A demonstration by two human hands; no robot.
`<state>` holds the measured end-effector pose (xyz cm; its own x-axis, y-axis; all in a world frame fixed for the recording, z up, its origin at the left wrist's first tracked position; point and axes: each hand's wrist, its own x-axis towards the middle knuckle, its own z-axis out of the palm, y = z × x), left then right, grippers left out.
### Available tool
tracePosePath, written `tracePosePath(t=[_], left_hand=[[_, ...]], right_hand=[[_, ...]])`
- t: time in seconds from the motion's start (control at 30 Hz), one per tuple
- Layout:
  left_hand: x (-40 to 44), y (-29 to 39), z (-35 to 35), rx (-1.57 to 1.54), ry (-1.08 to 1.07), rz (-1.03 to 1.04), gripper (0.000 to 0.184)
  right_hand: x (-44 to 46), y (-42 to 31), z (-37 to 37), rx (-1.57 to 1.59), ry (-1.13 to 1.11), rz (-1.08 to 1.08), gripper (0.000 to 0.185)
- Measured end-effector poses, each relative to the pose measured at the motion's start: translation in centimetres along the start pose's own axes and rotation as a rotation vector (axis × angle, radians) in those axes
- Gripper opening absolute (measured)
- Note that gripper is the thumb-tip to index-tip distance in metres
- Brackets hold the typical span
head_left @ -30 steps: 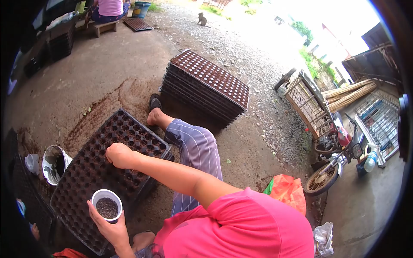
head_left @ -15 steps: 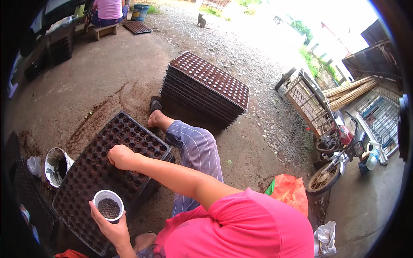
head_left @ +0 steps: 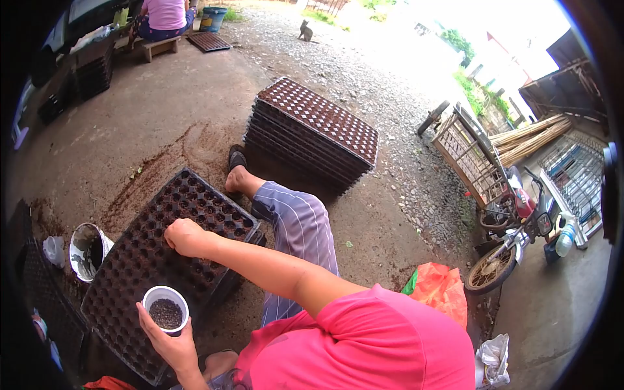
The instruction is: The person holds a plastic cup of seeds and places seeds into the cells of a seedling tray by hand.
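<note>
My left hand: closed round one white cup, dark grains left inside. My right hand: bunched narrow over one cell tray (anything pinched within, I cannot tell). Cells already holding grains: too small to count.

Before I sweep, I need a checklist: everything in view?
Cell tray: one uppermost, black, lower left
Cup: one, white, lower left
Tray stack: one, black, centre
Flat tray: one, brown, upper left
Pail: one, white, left
Bucket: one, blue, upper left
Bench: one, brown, upper left
Seated person: one, pink top, upper left
Cat: one, grey, upper centre
Motorcycle: one, red, right
Cart: one, brown, right
Poles: several, tan, right
Bag: one, orange, lower right
Left hand: one, bare, holding cup
Right hand: one, bare, at cell tray
</note>
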<state>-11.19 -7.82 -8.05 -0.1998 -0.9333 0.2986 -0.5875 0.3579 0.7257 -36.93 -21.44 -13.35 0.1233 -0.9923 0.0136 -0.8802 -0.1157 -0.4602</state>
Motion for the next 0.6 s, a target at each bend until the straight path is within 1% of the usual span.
tracePosePath(t=[0.6], left_hand=[[0.03,0.1,-0.12,0.03,0.009,0.015,0.119]], right_hand=[[0.07,-0.14,-0.09,-0.028,-0.05,0.019,0.012]])
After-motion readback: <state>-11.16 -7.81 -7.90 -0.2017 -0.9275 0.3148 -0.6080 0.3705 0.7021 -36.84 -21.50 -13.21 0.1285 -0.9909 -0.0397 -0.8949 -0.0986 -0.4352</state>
